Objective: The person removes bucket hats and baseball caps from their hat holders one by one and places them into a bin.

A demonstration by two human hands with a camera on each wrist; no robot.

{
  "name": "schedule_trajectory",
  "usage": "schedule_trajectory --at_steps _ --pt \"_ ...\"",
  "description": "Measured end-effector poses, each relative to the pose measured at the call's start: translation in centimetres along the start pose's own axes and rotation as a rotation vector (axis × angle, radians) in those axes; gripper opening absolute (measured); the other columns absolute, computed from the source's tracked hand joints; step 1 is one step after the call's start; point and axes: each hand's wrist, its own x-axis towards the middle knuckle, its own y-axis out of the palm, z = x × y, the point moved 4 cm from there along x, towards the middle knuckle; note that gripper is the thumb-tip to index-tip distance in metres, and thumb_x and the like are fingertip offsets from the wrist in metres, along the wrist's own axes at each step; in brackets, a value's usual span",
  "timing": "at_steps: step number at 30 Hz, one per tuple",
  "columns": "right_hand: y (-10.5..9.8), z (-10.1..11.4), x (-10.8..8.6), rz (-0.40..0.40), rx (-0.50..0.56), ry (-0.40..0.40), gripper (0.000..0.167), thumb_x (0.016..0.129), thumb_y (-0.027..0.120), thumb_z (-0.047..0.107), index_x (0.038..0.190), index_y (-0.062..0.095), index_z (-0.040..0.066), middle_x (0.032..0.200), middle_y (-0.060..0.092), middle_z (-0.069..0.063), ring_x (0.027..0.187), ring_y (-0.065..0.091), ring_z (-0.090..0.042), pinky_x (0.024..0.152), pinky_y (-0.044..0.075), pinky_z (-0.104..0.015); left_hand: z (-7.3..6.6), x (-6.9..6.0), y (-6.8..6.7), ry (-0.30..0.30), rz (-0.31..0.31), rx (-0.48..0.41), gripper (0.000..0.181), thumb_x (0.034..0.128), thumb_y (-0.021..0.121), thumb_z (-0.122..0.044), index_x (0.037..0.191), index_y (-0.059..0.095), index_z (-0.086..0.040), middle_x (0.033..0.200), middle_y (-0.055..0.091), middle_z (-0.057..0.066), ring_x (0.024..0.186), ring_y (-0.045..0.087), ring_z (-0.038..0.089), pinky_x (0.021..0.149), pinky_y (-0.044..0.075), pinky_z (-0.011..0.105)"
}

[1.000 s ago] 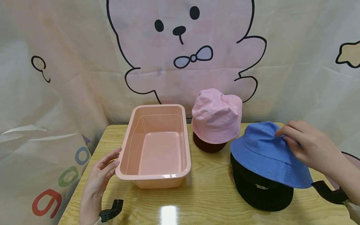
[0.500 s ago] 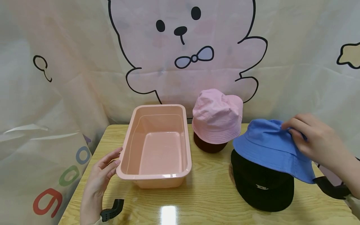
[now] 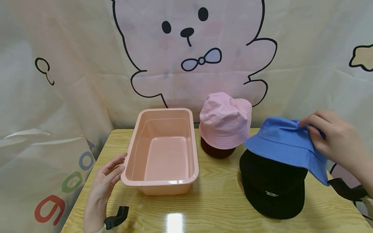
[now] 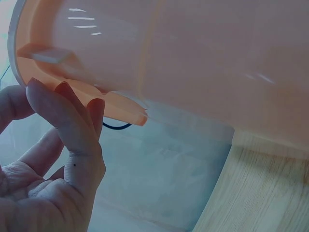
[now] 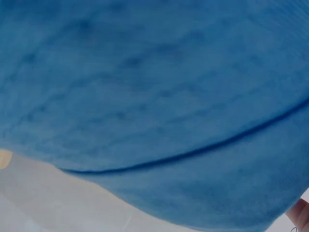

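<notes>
Right hand [image 3: 335, 139] pinches the blue bucket hat [image 3: 281, 142] at right of frame, left hand [image 3: 105, 178] grips the pink basin [image 3: 159, 183] by its rim at left-centre; the overlapping hat brim, if catching, could drag the black cap [image 3: 271, 191] at lower right.

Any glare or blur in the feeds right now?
Head: a bright glare patch on the table, thin shine on the tub's near rim; left wrist: dim, bluish cast, small white streaks on the tub; right wrist: soft focus, the blue hat filling most of it.
</notes>
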Motion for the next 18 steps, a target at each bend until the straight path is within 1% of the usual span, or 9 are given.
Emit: schedule_trajectory --at_steps 3,7,11,16,17,18 --pt "-0.2 -0.3 0.1 0.005 -0.012 0.022 0.064 0.102 0.024 0.046 0.084 0.063 -0.002 0.084 0.060 -0.017 0.078 0.043 -0.024 0.069 0.031 -0.026 0.0 0.0 0.0 -0.002 -0.005 0.002 0.038 0.0955 0.050 0.003 0.131 0.059 -0.007 0.107 0.062 -0.006 0.087 0.063 0.004 0.073 0.056 0.019" --pt "-0.4 -0.8 0.1 0.006 -0.029 0.051 0.068 0.101 0.022 0.048 0.086 0.062 -0.004 0.085 0.059 -0.020 0.077 0.042 -0.026 0.068 0.030 -0.026 0.0 0.1 0.1 -0.008 -0.013 0.007 0.038 0.0954 0.050 0.003 0.132 0.058 -0.006 0.106 0.062 -0.006 0.087 0.063 0.004 0.073 0.056 0.019" --pt "-0.6 -1.2 0.2 -0.002 -0.036 0.063 0.068 0.101 0.022 0.047 0.086 0.061 -0.006 0.085 0.058 -0.021 0.077 0.042 -0.027 0.069 0.029 -0.029 -0.1 0.1 0.1 -0.014 -0.019 0.008 0.038 0.0954 0.051 0.003 0.132 0.058 -0.006 0.106 0.062 -0.007 0.087 0.063 0.004 0.073 0.056 0.019" --pt "-0.8 -1.7 0.5 -0.009 -0.049 0.086 0.064 0.102 0.024 0.043 0.087 0.061 -0.007 0.087 0.057 -0.023 0.078 0.043 -0.031 0.071 0.029 -0.032 -0.1 0.0 0.1 -0.020 -0.021 0.008 0.038 0.0955 0.051 0.002 0.131 0.059 -0.008 0.106 0.062 -0.007 0.088 0.063 0.004 0.073 0.056 0.019" --pt "-0.9 -1.8 0.5 -0.012 -0.052 0.093 0.061 0.102 0.026 0.040 0.088 0.061 -0.007 0.087 0.057 -0.023 0.079 0.044 -0.032 0.071 0.029 -0.032 -0.1 0.0 0.1 -0.020 -0.020 0.009 0.038 0.0955 0.050 0.002 0.132 0.059 -0.007 0.106 0.062 -0.007 0.088 0.063 0.004 0.073 0.056 0.019" --pt "-0.9 -1.9 0.6 -0.015 -0.057 0.101 0.056 0.102 0.028 0.035 0.088 0.061 -0.007 0.087 0.057 -0.023 0.080 0.045 -0.034 0.073 0.029 -0.030 -0.1 0.0 0.1 -0.020 -0.020 0.009 0.038 0.0956 0.050 0.002 0.132 0.058 -0.007 0.106 0.062 -0.007 0.087 0.063 0.004 0.073 0.056 0.019"
